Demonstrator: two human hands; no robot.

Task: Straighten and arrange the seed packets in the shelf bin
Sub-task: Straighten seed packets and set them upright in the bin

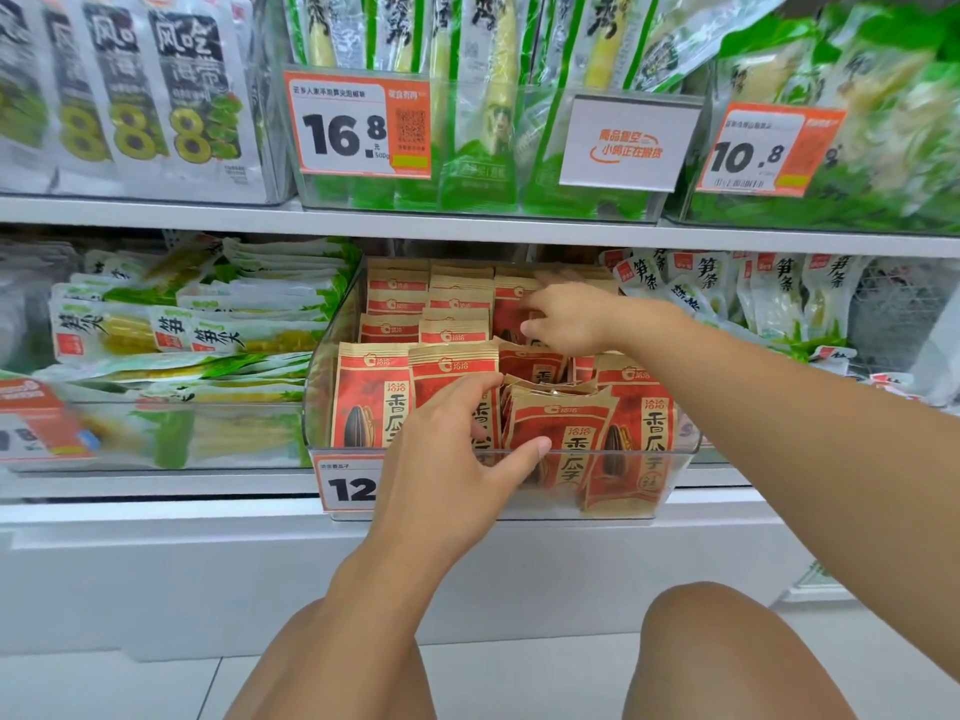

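A clear plastic shelf bin (680, 459) on the lower shelf holds several red and tan seed packets (363, 402) standing in rows. At the bin's front my left hand (457, 454) has its fingers inside, against a front-row packet, and its thumb outside on the clear front wall over a leaning packet (576, 433). My right hand (571, 317) reaches deeper into the bin. Its fingers curl round the top of a red packet (506, 309) in a back row. The packets on the right side lean unevenly. Those on the left stand straighter.
A bin of green and white bamboo-shoot packs (208, 324) sits to the left, another (727, 288) to the right. The upper shelf (467, 226) hangs just above the bin. An orange price tag (348, 485) is on the bin's front. My knees (727, 662) are below.
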